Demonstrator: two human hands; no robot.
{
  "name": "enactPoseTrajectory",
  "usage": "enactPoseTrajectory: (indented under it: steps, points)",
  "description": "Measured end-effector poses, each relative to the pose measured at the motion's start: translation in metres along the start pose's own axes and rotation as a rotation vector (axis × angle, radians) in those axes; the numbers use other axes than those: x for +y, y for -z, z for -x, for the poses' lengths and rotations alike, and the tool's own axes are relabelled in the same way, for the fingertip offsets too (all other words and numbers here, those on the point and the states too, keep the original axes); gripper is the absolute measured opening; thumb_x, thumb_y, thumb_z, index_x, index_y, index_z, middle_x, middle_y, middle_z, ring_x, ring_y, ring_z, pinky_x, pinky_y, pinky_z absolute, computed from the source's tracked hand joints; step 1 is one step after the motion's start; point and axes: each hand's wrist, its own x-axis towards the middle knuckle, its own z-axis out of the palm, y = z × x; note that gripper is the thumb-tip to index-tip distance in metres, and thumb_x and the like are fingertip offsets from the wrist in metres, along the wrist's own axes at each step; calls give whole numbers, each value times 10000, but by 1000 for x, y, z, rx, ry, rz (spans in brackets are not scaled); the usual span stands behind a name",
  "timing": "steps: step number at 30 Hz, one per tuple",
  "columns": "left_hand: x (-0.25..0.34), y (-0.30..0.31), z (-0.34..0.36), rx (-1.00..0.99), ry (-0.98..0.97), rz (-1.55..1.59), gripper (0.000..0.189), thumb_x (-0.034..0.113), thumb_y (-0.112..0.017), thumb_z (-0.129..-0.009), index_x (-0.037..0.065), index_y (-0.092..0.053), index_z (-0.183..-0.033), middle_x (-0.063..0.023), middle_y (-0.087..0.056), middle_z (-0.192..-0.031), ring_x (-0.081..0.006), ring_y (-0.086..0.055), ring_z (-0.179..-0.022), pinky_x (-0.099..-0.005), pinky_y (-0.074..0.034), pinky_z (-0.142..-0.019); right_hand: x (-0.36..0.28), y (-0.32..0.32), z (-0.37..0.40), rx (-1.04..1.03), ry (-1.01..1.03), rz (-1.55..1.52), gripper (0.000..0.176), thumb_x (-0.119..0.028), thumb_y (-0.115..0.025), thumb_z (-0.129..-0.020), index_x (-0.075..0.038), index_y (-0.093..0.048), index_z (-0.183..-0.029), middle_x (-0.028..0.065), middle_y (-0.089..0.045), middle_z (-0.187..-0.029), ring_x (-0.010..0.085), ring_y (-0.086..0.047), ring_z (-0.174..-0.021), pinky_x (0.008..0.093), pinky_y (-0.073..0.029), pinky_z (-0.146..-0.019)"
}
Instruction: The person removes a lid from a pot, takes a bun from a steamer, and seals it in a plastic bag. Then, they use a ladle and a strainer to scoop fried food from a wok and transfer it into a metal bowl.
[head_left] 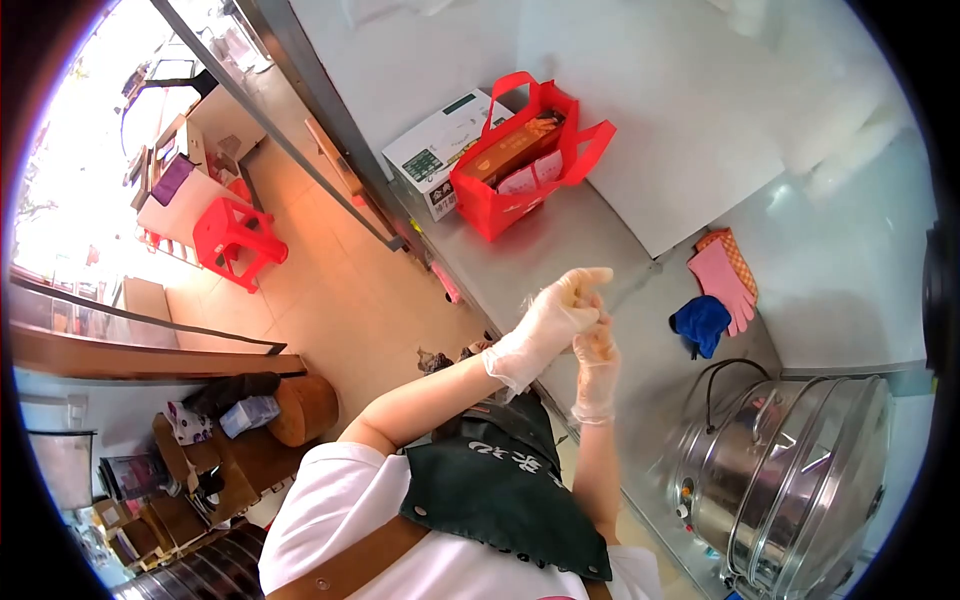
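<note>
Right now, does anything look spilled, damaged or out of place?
Nothing stands out. The gloved left hand and right hand touch above the counter; red bag, box, pink gloves, blue cloth and pot sit intact, no spill.

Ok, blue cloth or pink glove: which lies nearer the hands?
The blue cloth, bunched up on the counter, is nearer the right hand. The pink glove lies flat just beyond it, farther off.

Quick count: 2 gloved hands, left hand (548, 322) and right hand (597, 362). The surface (560, 250) has 1 red tote bag (520, 160), 1 cardboard box (435, 155), 1 blue cloth (700, 322), 1 pink rubber glove (722, 285) and 1 steel steamer (790, 470). The floor (340, 290) has 1 red stool (235, 240).
</note>
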Motion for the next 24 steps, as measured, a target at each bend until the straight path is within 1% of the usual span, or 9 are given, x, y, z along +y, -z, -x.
enactPoseTrajectory:
  steps: [2,8,10,13,14,18,21,23,24]
  points:
    - [5,1,-1,52,2,143,439,-17,-490,-905,20,-458,-1341,-22,-542,-898,-139,-588,-928,-252,-496,-754,12,3,0,-1,-54,-197,196,-69,-586,-921,13,-609,-1097,48,-615,-910,159,-586,-849,307,-482,-835]
    - [34,26,17,37,-159,-545,668,65,-671,-819,51,-382,-1421,-109,-584,-1094,-162,-587,-977,-297,-491,-863,16,-25,-2,308,-194,-606,198,-85,-519,-975,63,-607,-1071,32,-565,-784,153,-569,-750,319,-510,-796]
    - [10,57,16,108,-464,-654,893,265,-810,-737,88,-314,-1458,-147,-488,-1288,-231,-510,-1166,-366,-441,-966,4,-26,-4,342,-207,-635,211,-90,-508,-985,68,-603,-1087,29,-567,-790,124,-561,-727,293,-515,-768]
    - [-54,106,16,-10,-418,-278,1407,782,-705,-435,85,-137,-1518,-151,-307,-1464,-284,-306,-1375,-460,-282,-1105,-7,-28,-5,354,-195,-646,222,-110,-505,-993,62,-602,-1094,22,-569,-791,90,-552,-717,258,-517,-756]
    - [-73,112,15,-31,-381,-310,1464,812,-705,-393,82,-121,-1520,-164,-260,-1501,-308,-247,-1413,-449,-263,-1117,-12,-28,-6,336,-208,-648,221,-107,-499,-994,63,-601,-1093,23,-570,-793,94,-552,-717,259,-516,-753]
    - [-89,84,3,-174,-417,-222,1068,523,-784,-689,25,-246,-1466,-134,-450,-1297,-224,-455,-1168,-360,-376,-1019,-23,-31,-6,290,-253,-666,217,-94,-483,-996,63,-599,-1090,30,-570,-798,108,-553,-719,268,-510,-742]
    - [-82,48,-2,-10,-301,117,269,107,-618,-893,2,-554,-1132,-134,-635,-1023,-178,-599,-939,-321,-509,-827,-20,-32,-13,285,-233,-666,215,-91,-488,-991,64,-598,-1090,40,-573,-805,116,-555,-723,273,-504,-730]
    - [-59,12,4,179,-195,590,76,-12,-542,-892,19,-575,-831,-128,-659,-923,-171,-621,-817,-289,-520,-716,-22,-42,-17,367,-252,-685,194,-82,-517,-971,59,-605,-1071,47,-578,-820,111,-555,-731,257,-492,-702]
    - [-62,10,2,201,-185,568,86,-21,-537,-888,23,-569,-822,-111,-654,-887,-163,-615,-790,-275,-513,-698,-24,-45,-18,387,-257,-623,187,-82,-533,-962,56,-614,-1059,42,-582,-821,108,-554,-724,249,-486,-688]
